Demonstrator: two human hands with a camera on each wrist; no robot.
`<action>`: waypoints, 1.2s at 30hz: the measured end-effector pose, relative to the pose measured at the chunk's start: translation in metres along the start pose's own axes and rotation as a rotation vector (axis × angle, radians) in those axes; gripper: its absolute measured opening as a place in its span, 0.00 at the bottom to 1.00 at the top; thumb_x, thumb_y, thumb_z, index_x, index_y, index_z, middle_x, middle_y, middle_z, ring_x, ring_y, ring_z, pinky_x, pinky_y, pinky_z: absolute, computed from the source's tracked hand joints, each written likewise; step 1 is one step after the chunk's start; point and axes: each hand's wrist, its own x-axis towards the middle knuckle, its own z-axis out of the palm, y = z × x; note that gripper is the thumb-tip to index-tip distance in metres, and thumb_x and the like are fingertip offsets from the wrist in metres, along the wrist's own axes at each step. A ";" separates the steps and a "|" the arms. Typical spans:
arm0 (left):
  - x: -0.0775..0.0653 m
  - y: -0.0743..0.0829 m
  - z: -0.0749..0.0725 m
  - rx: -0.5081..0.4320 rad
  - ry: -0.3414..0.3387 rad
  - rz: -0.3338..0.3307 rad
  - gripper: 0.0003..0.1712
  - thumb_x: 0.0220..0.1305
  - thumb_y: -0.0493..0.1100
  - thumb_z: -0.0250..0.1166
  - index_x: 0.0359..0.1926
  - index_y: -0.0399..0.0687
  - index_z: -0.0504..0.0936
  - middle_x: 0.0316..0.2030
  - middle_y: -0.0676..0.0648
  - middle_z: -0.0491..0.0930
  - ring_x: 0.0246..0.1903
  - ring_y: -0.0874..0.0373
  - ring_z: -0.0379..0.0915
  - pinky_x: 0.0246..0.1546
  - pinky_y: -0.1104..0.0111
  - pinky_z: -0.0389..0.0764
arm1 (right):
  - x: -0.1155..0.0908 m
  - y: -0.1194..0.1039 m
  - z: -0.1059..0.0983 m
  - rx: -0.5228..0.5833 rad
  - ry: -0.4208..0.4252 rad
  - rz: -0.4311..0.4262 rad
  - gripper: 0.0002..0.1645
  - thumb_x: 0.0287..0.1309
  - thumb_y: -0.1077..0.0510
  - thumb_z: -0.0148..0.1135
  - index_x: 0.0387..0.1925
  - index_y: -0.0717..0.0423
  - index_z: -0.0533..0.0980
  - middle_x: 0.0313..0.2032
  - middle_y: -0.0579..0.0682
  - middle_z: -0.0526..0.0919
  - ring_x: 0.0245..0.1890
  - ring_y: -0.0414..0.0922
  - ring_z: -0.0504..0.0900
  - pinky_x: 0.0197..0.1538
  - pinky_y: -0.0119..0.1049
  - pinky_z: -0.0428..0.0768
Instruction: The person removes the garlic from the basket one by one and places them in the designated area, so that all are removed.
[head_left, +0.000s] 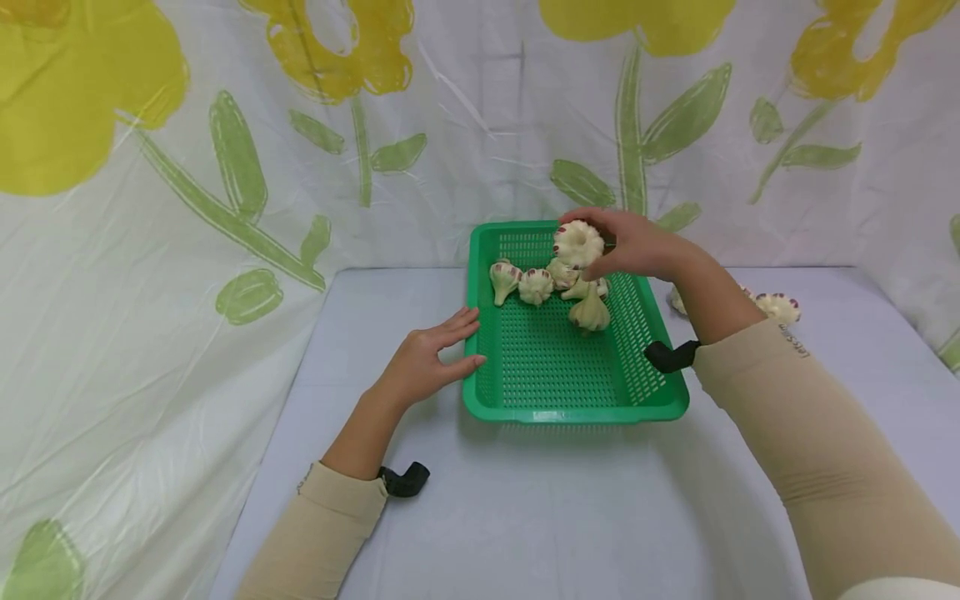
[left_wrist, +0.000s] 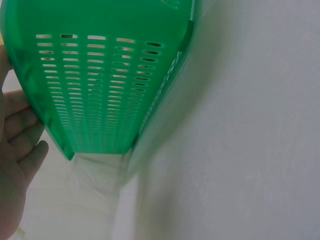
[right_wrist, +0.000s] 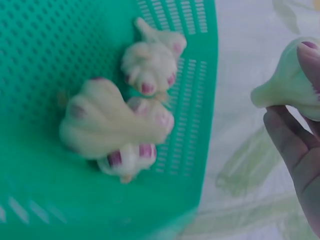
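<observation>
In the head view my right hand (head_left: 633,242) holds a garlic bulb (head_left: 578,243) between thumb and fingers, above the far side of a green plastic basket (head_left: 577,413). The right wrist view shows this garlic bulb (right_wrist: 287,82) pinched near the fingertips. Several other garlic bulbs (head_left: 536,286) lie inside the basket, mostly toward its far end; one bulb (head_left: 589,310) sits nearer the middle. My left hand (head_left: 427,358) is at the basket's left rim, its fingers fairly straight and the thumb spread apart. From the left wrist, those fingers (left_wrist: 25,120) appear against the rim.
To the right of the basket, more garlic bulbs (head_left: 778,308) rest on the pale table (head_left: 480,517), partly hidden behind my right forearm. A white curtain (head_left: 480,167) with yellow flowers hangs just behind the table's far edge.
</observation>
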 end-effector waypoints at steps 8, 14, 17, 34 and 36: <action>0.000 0.001 -0.001 -0.017 -0.015 -0.028 0.33 0.61 0.49 0.71 0.64 0.42 0.76 0.68 0.51 0.69 0.70 0.59 0.62 0.64 0.60 0.72 | -0.029 0.015 -0.019 0.047 0.152 0.002 0.46 0.55 0.60 0.73 0.72 0.41 0.61 0.59 0.47 0.73 0.53 0.42 0.75 0.47 0.29 0.80; 0.000 0.002 -0.002 -0.021 -0.020 -0.039 0.33 0.61 0.49 0.71 0.64 0.41 0.76 0.68 0.52 0.69 0.70 0.59 0.62 0.64 0.59 0.72 | -0.050 0.032 -0.025 0.127 0.261 -0.040 0.45 0.56 0.63 0.71 0.72 0.44 0.61 0.55 0.46 0.75 0.52 0.41 0.76 0.45 0.26 0.81; 0.000 0.001 -0.002 -0.019 -0.017 -0.031 0.33 0.61 0.49 0.71 0.64 0.41 0.75 0.68 0.51 0.69 0.70 0.59 0.62 0.64 0.58 0.72 | -0.061 0.040 -0.027 0.135 0.311 -0.027 0.45 0.56 0.63 0.71 0.72 0.44 0.61 0.53 0.44 0.76 0.50 0.40 0.76 0.43 0.24 0.80; 0.001 -0.002 0.001 -0.020 0.001 -0.012 0.33 0.60 0.48 0.72 0.64 0.41 0.76 0.67 0.51 0.70 0.70 0.59 0.62 0.63 0.59 0.73 | -0.115 0.112 -0.024 0.084 0.407 0.178 0.48 0.54 0.60 0.74 0.71 0.45 0.59 0.56 0.39 0.71 0.51 0.33 0.72 0.44 0.16 0.74; 0.001 -0.002 0.002 -0.019 0.002 -0.012 0.33 0.60 0.48 0.72 0.64 0.42 0.76 0.67 0.51 0.70 0.70 0.59 0.62 0.63 0.58 0.73 | -0.119 0.119 -0.020 0.070 0.390 0.205 0.48 0.54 0.58 0.74 0.72 0.45 0.59 0.58 0.42 0.70 0.53 0.37 0.71 0.44 0.16 0.73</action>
